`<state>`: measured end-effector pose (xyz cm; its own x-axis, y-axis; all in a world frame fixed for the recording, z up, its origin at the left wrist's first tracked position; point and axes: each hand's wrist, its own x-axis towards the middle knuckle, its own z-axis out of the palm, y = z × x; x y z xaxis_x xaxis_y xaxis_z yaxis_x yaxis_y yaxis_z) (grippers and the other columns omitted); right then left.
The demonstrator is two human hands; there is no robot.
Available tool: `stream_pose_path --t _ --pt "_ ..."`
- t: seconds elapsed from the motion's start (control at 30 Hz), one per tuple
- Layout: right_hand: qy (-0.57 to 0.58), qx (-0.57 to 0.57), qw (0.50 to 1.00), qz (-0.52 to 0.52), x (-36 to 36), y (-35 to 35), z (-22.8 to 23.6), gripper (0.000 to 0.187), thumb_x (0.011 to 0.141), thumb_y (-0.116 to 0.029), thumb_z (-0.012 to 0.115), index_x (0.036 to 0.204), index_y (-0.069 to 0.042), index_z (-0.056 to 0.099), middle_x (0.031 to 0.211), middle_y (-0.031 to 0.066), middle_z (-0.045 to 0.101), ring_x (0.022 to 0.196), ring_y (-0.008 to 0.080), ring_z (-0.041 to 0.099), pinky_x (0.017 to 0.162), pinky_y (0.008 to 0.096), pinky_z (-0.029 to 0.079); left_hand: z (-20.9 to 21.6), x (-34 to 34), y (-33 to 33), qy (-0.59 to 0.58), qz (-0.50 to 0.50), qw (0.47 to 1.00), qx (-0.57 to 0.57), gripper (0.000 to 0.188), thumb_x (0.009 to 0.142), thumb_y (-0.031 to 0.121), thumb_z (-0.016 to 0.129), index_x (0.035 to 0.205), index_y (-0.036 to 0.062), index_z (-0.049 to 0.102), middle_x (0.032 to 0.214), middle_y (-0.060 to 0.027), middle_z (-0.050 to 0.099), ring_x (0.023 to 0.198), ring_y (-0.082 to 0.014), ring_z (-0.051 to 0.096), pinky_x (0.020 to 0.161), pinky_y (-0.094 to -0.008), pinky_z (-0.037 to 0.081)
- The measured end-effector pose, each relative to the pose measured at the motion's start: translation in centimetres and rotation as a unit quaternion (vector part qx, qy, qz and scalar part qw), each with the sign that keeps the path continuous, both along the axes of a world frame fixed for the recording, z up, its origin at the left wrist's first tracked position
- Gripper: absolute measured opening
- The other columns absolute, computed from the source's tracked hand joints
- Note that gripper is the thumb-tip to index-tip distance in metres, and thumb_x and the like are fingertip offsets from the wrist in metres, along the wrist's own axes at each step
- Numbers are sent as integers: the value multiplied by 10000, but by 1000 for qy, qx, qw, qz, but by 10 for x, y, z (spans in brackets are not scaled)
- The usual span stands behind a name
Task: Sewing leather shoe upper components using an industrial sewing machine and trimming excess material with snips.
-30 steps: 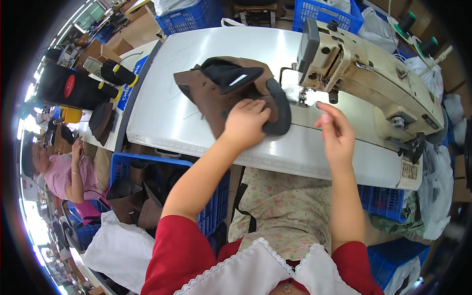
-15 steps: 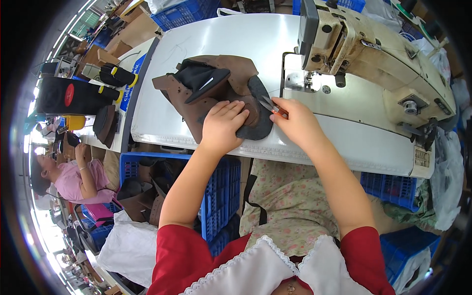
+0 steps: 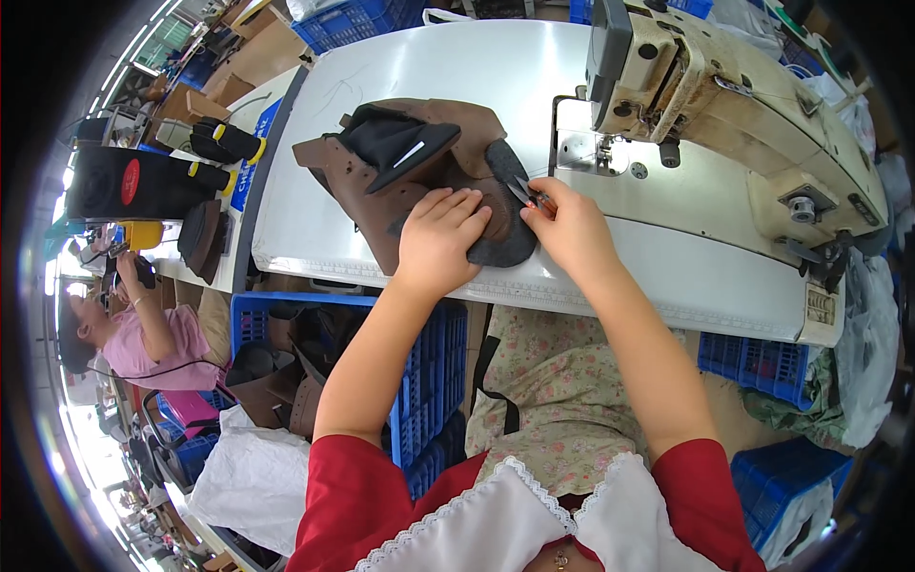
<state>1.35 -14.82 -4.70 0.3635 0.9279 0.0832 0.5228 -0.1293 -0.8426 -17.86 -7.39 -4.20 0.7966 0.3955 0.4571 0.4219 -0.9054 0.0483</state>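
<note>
At bench centre: brown leather piece (image 3: 419,181) lies flat on the white bench (image 3: 315,229), with a dark grey pad (image 3: 502,205) on its edge nearest the person.
Left hand: left hand (image 3: 440,238) is spread palm-down, fingers together, pressing the leather at about 7 o'clock of the pad; it clamps nothing.
Right hand: right hand (image 3: 569,227) is pinched shut on small snips (image 3: 526,194), their tips pointing to 10 o'clock onto the pad.
Key relation: the pad lies at 9 o'clock from the right hand, touching the snip tips; its long axis runs 12 to 6; the right hand is the nearer.
Machine: sewing machine (image 3: 724,105) stands at 2 o'clock, apart from the work.
Change: a second ago the right hand was up by the needle; it has come down to the pad, and the left hand has slid toward the bench edge.
</note>
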Motion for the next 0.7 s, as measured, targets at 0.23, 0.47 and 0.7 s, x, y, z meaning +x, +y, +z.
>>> stream_pose_path --t 0.23,0.47,0.7 --pt "40 -6 999 14 5 17 -6 303 807 -169 729 1081 -42 697 900 168 718 835 305 706 755 373 545 4 3 5 -2 0 1000 1 502 543 108 708 1041 52 700 1181 -144 675 1130 -280 625 1019 -451 439" --pt "60 -5 998 5 5 11 -13 286 825 -181 724 1079 -53 698 893 161 722 836 293 712 749 368 548 2 2 0 11 -10 1000 -24 547 497 134 709 1038 60 699 1172 -139 677 1138 -288 625 1009 -461 452" --pt "73 44 996 -30 3 -6 -2 326 835 -105 730 1146 -57 646 740 67 643 646 146 591 641 285 481 8 -1 -6 -60 -8 996 -62 574 493 77 701 1066 47 688 1192 -141 669 1164 -284 610 1034 -455 438"
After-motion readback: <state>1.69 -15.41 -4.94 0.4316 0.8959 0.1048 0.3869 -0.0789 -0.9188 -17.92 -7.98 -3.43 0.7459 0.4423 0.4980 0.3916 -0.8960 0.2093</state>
